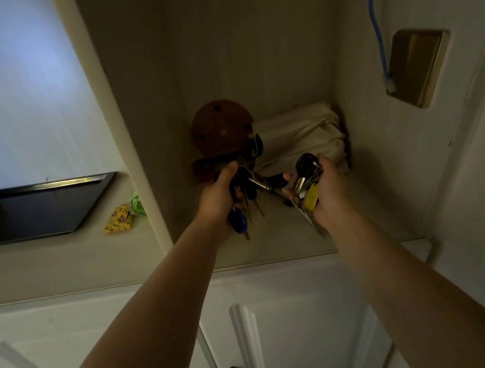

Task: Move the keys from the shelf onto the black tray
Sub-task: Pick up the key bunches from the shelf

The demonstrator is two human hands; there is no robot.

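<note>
Both my hands are inside a dim shelf niche (277, 242). My left hand (219, 199) grips a bunch of keys (246, 202) with a blue fob hanging below the fist. My right hand (326, 191) holds a second bunch of keys (306, 179) with a black key head on top and a yellow tag. A metal ring and dark fob (267, 182) lie between the two hands. The black tray (26, 212) sits on the counter to the left, beyond the niche's side wall, and looks bare.
A round brown wooden piece (221, 127) and a dark object stand at the niche's back, a folded cream cloth (301, 137) beside them. Yellow and green packets (123, 216) lie by the tray. A blue cable (377, 30) and brass plate (418, 65) hang on the right wall. Cabinet doors with black handles are below.
</note>
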